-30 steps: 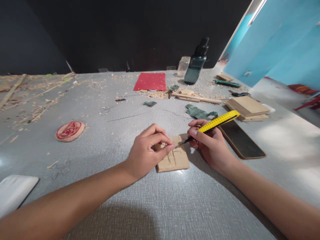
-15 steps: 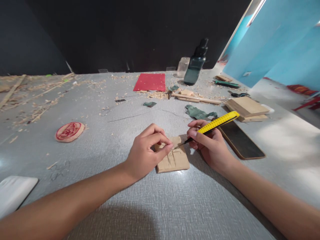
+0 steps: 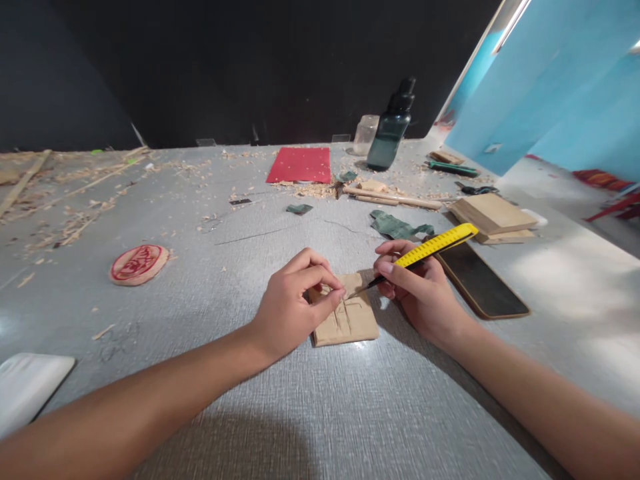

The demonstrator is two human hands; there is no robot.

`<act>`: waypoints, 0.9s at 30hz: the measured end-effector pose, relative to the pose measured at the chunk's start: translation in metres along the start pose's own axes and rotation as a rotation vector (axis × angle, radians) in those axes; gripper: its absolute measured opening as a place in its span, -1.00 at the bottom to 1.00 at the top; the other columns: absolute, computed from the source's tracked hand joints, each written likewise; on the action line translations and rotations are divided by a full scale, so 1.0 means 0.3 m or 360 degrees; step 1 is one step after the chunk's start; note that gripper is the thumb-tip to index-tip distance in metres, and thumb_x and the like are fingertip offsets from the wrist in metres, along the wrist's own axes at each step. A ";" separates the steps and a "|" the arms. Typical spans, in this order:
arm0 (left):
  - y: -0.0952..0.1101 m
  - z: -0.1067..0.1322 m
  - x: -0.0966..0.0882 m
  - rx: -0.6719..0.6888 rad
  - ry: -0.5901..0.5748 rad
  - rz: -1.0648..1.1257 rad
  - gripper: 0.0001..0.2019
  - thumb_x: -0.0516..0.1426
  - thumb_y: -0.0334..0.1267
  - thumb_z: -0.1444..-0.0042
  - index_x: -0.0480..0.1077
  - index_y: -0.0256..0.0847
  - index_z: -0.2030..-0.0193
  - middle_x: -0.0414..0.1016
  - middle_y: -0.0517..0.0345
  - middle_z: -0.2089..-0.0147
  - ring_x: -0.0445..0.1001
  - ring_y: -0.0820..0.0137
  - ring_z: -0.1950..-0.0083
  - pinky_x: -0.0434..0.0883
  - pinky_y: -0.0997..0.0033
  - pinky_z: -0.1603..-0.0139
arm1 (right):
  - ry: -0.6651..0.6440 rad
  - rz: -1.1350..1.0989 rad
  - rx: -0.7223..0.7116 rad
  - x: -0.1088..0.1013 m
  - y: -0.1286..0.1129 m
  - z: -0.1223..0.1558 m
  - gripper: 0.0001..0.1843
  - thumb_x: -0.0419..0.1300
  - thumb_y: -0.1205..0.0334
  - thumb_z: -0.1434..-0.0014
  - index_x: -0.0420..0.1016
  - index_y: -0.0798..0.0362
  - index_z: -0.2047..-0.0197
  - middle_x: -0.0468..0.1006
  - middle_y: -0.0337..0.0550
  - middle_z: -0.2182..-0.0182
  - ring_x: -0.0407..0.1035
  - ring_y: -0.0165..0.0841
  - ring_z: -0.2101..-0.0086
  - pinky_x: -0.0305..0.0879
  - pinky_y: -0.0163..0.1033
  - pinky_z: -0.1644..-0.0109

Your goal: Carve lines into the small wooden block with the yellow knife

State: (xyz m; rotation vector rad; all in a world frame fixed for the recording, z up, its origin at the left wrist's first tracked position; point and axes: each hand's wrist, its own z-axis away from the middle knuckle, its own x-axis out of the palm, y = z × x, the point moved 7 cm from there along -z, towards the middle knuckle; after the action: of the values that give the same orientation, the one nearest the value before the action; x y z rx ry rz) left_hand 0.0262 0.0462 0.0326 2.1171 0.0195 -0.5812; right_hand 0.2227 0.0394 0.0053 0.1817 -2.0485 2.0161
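Note:
A small square wooden block [image 3: 357, 323] lies flat on the grey table [image 3: 280, 427], with dark lines cut or drawn on its top face. My left hand [image 3: 297, 303] rests over the block's left side, thumb and index finger pinched together near its middle. Whatever is between those fingertips, if anything, is hidden or too small to name. In my right hand [image 3: 420, 293] is a yellow utility knife [image 3: 437, 245], gripped like a pen. Its thin blade slants down to the block's top, close to my left fingertips.
Right of my hand lies a phone [image 3: 483, 280], with stacked wooden boards [image 3: 493, 213] behind. A dark bottle [image 3: 391, 133], a clear jar [image 3: 366, 135], red paper [image 3: 300, 165] and green scraps [image 3: 393, 225] sit farther back. Leftward is a round wooden piece [image 3: 139, 265] with a red design; shavings are scattered about.

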 end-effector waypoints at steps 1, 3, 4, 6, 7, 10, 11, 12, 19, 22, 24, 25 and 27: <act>0.000 0.000 0.000 -0.0001 -0.0002 0.0002 -0.91 0.30 -0.42 -0.18 0.52 -0.17 0.29 0.40 0.21 0.16 0.43 0.56 0.27 0.42 0.49 0.26 | 0.0003 0.0000 -0.0001 -0.001 0.000 0.000 -0.68 0.48 0.24 -0.09 0.50 0.02 0.12 0.40 -0.31 0.45 0.21 -0.49 0.53 0.12 -0.32 0.47; 0.000 0.001 0.001 -0.0001 -0.0004 0.0009 -0.91 0.30 -0.42 -0.18 0.52 -0.17 0.29 0.40 0.21 0.16 0.43 0.56 0.29 0.42 0.49 0.26 | -0.0033 -0.0002 -0.0007 0.003 0.000 -0.001 -0.68 0.47 0.24 -0.10 0.50 0.01 0.11 0.40 -0.32 0.45 0.21 -0.49 0.53 0.12 -0.32 0.47; -0.001 0.001 0.002 0.0001 -0.0006 0.0012 -0.91 0.30 -0.42 -0.18 0.52 -0.17 0.29 0.40 0.21 0.16 0.42 0.57 0.29 0.42 0.49 0.26 | -0.0069 0.0001 -0.0013 0.008 0.000 -0.002 -0.67 0.47 0.23 -0.10 0.49 0.01 0.11 0.40 -0.32 0.45 0.21 -0.49 0.53 0.12 -0.32 0.47; -0.003 0.001 0.003 0.0001 -0.0008 0.0015 -0.92 0.30 -0.42 -0.18 0.53 -0.17 0.29 0.40 0.21 0.16 0.42 0.57 0.30 0.42 0.49 0.27 | -0.0140 0.0021 -0.0021 0.018 -0.001 -0.002 -0.66 0.46 0.22 -0.11 0.48 0.00 0.09 0.42 -0.31 0.44 0.22 -0.47 0.53 0.14 -0.31 0.47; -0.003 0.001 0.003 0.0005 -0.0006 0.0015 -0.92 0.30 -0.42 -0.18 0.53 -0.17 0.28 0.40 0.21 0.16 0.42 0.57 0.30 0.42 0.49 0.28 | -0.0158 0.0038 -0.0023 0.020 -0.001 -0.002 -0.66 0.46 0.21 -0.11 0.48 -0.01 0.08 0.42 -0.31 0.44 0.22 -0.47 0.53 0.15 -0.31 0.47; 0.000 -0.001 0.002 0.0020 0.0002 0.0013 -0.92 0.30 -0.41 -0.18 0.53 -0.17 0.29 0.40 0.21 0.16 0.42 0.57 0.29 0.42 0.51 0.28 | -0.0104 0.0075 -0.0029 0.011 0.000 -0.003 -0.65 0.47 0.20 -0.10 0.48 0.00 0.09 0.41 -0.32 0.45 0.21 -0.47 0.53 0.14 -0.31 0.48; 0.001 -0.001 0.002 0.0021 0.0003 0.0009 -0.92 0.30 -0.41 -0.18 0.53 -0.17 0.29 0.39 0.22 0.16 0.42 0.57 0.28 0.41 0.51 0.27 | -0.0072 0.0075 -0.0031 0.006 0.000 -0.003 -0.66 0.47 0.20 -0.10 0.49 0.00 0.10 0.40 -0.32 0.46 0.21 -0.47 0.54 0.13 -0.31 0.48; 0.002 -0.002 0.002 0.0022 0.0001 0.0005 -0.92 0.30 -0.41 -0.18 0.53 -0.17 0.29 0.40 0.22 0.17 0.42 0.57 0.27 0.41 0.52 0.27 | -0.0052 0.0070 -0.0033 0.002 0.000 -0.004 -0.66 0.47 0.20 -0.10 0.49 0.00 0.10 0.39 -0.33 0.47 0.21 -0.48 0.54 0.13 -0.31 0.49; -0.012 -0.005 0.009 -0.0059 -0.0049 0.0005 -0.94 0.29 -0.38 -0.19 0.54 -0.17 0.28 0.40 0.21 0.16 0.42 0.56 0.29 0.40 0.47 0.28 | -0.0157 -0.0009 -0.0024 0.016 0.002 -0.003 -0.67 0.47 0.25 -0.12 0.49 0.02 0.09 0.42 -0.32 0.47 0.24 -0.49 0.54 0.13 -0.34 0.48; -0.028 -0.006 0.025 -0.0149 -0.0140 -0.0019 -0.93 0.28 -0.39 -0.20 0.53 -0.17 0.30 0.41 0.22 0.18 0.41 0.55 0.29 0.37 0.46 0.27 | -0.0051 -0.0021 -0.0010 0.000 0.003 -0.002 -0.67 0.48 0.26 -0.11 0.50 0.03 0.11 0.42 -0.32 0.48 0.23 -0.51 0.54 0.14 -0.36 0.47; -0.034 -0.006 0.035 -0.0180 -0.0193 -0.0042 -0.92 0.27 -0.41 -0.19 0.53 -0.17 0.31 0.41 0.22 0.20 0.41 0.54 0.28 0.36 0.45 0.25 | -0.0065 -0.0039 -0.0007 0.002 0.003 -0.002 -0.68 0.48 0.27 -0.11 0.50 0.03 0.10 0.42 -0.32 0.48 0.24 -0.51 0.54 0.15 -0.36 0.47; -0.035 -0.006 0.038 -0.0184 -0.0209 -0.0052 -0.91 0.27 -0.42 -0.19 0.53 -0.17 0.31 0.41 0.23 0.20 0.41 0.54 0.28 0.35 0.45 0.25 | -0.0102 -0.0044 -0.0008 0.008 0.002 -0.002 -0.68 0.47 0.27 -0.12 0.50 0.03 0.10 0.43 -0.32 0.48 0.24 -0.51 0.53 0.16 -0.36 0.47; -0.036 -0.006 0.040 -0.0179 -0.0217 -0.0062 -0.91 0.27 -0.43 -0.19 0.52 -0.17 0.31 0.41 0.23 0.21 0.40 0.54 0.28 0.34 0.44 0.24 | -0.0181 -0.0048 -0.0013 0.020 0.001 -0.002 -0.68 0.46 0.28 -0.13 0.49 0.03 0.08 0.43 -0.32 0.47 0.26 -0.50 0.54 0.17 -0.36 0.48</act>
State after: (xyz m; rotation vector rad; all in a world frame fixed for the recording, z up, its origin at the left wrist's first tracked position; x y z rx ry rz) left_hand 0.0352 0.0514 0.0202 1.9683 0.0166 -0.7296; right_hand 0.2168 0.0405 0.0065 0.3306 -2.1076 2.0220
